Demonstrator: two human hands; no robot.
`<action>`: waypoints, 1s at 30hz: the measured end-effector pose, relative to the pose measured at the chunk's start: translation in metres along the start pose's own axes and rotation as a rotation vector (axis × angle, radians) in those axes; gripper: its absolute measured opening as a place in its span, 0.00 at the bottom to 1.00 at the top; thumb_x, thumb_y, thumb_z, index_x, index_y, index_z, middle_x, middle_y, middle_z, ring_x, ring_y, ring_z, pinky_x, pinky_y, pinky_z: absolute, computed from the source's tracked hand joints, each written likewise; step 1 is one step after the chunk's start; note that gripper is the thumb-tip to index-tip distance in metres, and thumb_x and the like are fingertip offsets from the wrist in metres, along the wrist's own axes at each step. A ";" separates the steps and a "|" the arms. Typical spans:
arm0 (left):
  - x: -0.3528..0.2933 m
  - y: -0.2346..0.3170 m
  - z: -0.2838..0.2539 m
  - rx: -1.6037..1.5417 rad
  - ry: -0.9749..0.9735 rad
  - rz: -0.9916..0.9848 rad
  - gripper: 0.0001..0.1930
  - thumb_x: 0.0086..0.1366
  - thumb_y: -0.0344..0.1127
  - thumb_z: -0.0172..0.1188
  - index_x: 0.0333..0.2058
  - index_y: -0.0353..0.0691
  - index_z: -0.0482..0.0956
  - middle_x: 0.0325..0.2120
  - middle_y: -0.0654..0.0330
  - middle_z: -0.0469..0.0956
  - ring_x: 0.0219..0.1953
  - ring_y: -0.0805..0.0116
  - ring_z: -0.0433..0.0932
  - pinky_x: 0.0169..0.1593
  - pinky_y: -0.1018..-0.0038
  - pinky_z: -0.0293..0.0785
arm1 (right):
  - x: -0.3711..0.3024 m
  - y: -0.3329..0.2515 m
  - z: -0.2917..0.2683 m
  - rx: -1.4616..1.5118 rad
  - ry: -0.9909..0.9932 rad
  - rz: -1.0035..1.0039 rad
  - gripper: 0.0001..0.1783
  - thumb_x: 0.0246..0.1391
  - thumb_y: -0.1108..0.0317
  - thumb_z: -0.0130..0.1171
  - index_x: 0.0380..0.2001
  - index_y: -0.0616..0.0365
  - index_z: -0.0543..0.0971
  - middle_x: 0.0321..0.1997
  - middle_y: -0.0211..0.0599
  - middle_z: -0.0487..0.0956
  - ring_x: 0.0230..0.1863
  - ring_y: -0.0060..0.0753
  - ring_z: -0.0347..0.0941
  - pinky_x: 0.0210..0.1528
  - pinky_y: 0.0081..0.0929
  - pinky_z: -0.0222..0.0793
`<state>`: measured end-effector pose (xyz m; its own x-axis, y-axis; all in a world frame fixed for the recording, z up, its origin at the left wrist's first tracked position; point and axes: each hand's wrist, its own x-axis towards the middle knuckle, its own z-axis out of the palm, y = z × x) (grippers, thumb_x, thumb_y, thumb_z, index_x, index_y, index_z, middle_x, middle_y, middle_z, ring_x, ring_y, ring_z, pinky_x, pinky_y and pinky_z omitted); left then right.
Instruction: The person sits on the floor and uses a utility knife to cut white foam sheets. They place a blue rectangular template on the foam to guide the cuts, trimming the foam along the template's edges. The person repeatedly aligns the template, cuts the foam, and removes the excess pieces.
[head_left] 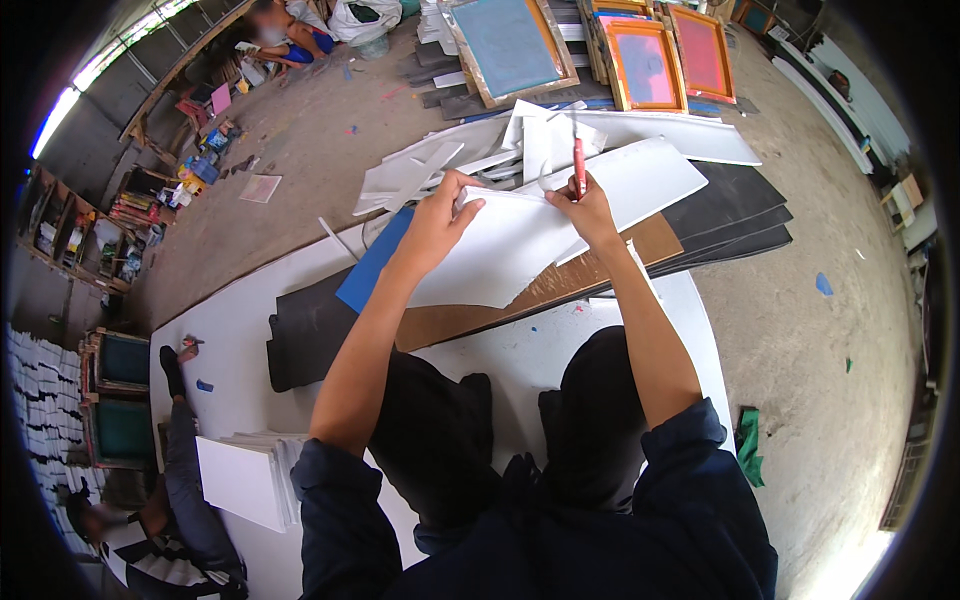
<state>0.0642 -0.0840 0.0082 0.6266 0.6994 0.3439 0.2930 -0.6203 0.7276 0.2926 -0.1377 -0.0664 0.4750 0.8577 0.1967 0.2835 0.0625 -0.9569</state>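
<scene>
A white sheet [485,250] with a ragged near edge is held up in front of me, tilted over a brown board [440,324]. My left hand [438,220] pinches its far left edge between thumb and fingers. At the sheet's far right corner, my right hand [590,212] is closed around a red-handled knife [579,165], its thin tip pointing away from me. The thumb of that hand also presses the sheet's edge. Beyond the hands lies a heap of white offcuts [530,135], with a large white piece [650,180] at the right.
Under the work are black sheets [725,215] and a blue sheet [372,275]. A stack of white sheets [245,480] stands at left, near a seated person [165,530]. Framed screens [510,50] lean at the back. Another person [290,35] crouches far left.
</scene>
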 end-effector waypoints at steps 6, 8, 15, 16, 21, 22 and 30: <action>0.004 0.006 0.009 0.059 0.040 0.025 0.15 0.56 0.37 0.60 0.39 0.41 0.66 0.21 0.52 0.71 0.24 0.56 0.73 0.30 0.69 0.68 | -0.004 -0.007 0.009 0.165 0.134 0.062 0.16 0.40 0.70 0.64 0.30 0.60 0.67 0.21 0.30 0.70 0.24 0.23 0.66 0.30 0.24 0.63; 0.004 0.005 0.012 0.117 0.041 0.058 0.15 0.56 0.37 0.59 0.39 0.41 0.66 0.21 0.51 0.72 0.24 0.54 0.74 0.30 0.68 0.68 | -0.004 -0.011 0.014 0.164 0.223 0.170 0.16 0.40 0.72 0.63 0.30 0.60 0.67 0.21 0.30 0.70 0.24 0.23 0.66 0.29 0.24 0.63; 0.004 0.019 0.009 0.150 -0.012 0.046 0.14 0.56 0.36 0.59 0.38 0.41 0.66 0.24 0.51 0.75 0.28 0.51 0.75 0.31 0.67 0.69 | -0.004 -0.017 0.015 0.348 0.348 0.230 0.19 0.41 0.81 0.60 0.26 0.54 0.59 0.18 0.31 0.68 0.19 0.24 0.69 0.16 0.19 0.58; 0.004 0.020 0.008 0.164 -0.023 0.045 0.14 0.57 0.36 0.59 0.39 0.41 0.66 0.24 0.51 0.75 0.28 0.51 0.75 0.31 0.67 0.69 | -0.005 -0.020 0.016 0.382 0.351 0.257 0.19 0.41 0.82 0.60 0.26 0.54 0.59 0.18 0.31 0.68 0.19 0.24 0.69 0.16 0.19 0.58; 0.002 0.025 0.006 0.181 -0.011 0.065 0.14 0.57 0.35 0.58 0.39 0.41 0.65 0.24 0.50 0.75 0.28 0.50 0.75 0.31 0.67 0.68 | -0.002 -0.009 0.008 0.293 0.254 0.329 0.15 0.44 0.68 0.61 0.27 0.59 0.64 0.20 0.35 0.70 0.17 0.23 0.63 0.17 0.25 0.59; 0.000 0.021 0.006 0.182 0.022 0.053 0.14 0.57 0.35 0.58 0.38 0.40 0.65 0.25 0.50 0.75 0.29 0.50 0.75 0.31 0.66 0.68 | -0.002 -0.009 0.005 0.207 0.208 0.333 0.15 0.46 0.66 0.61 0.27 0.59 0.64 0.20 0.35 0.70 0.17 0.23 0.62 0.17 0.25 0.59; -0.002 -0.008 -0.019 0.077 0.361 0.131 0.16 0.49 0.28 0.60 0.33 0.38 0.62 0.30 0.49 0.78 0.32 0.50 0.78 0.35 0.65 0.74 | -0.035 -0.061 -0.007 -0.361 -0.060 0.040 0.31 0.56 0.42 0.43 0.27 0.67 0.68 0.19 0.53 0.72 0.26 0.54 0.71 0.31 0.39 0.64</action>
<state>0.0468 -0.0738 0.0125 0.3720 0.6838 0.6278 0.2892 -0.7280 0.6216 0.2647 -0.1749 -0.0129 0.4452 0.8847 0.1381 0.5465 -0.1463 -0.8246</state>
